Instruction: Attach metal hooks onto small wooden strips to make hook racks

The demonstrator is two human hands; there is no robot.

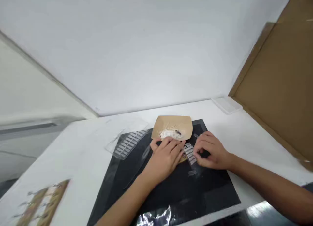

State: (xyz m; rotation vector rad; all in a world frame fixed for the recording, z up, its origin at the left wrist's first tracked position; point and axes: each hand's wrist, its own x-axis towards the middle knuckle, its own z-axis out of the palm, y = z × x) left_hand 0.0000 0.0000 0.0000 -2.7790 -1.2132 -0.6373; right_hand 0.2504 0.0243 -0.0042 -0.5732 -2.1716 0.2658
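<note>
My left hand lies palm down with its fingers spread, over a small brown piece near the middle of a black mat. A small sheet with rows of white marks sits between my hands. At its right edge my right hand has thumb and forefinger pinched together; anything between them is too small to make out. Just beyond my left fingertips stands a brown paper tray holding white material, thin sticks and a dark item.
A clear tray with rows of white pieces rests at the mat's upper left. Blurred metal pieces on a brown card lie at lower left. A translucent lid is at the back right, beside a cardboard panel.
</note>
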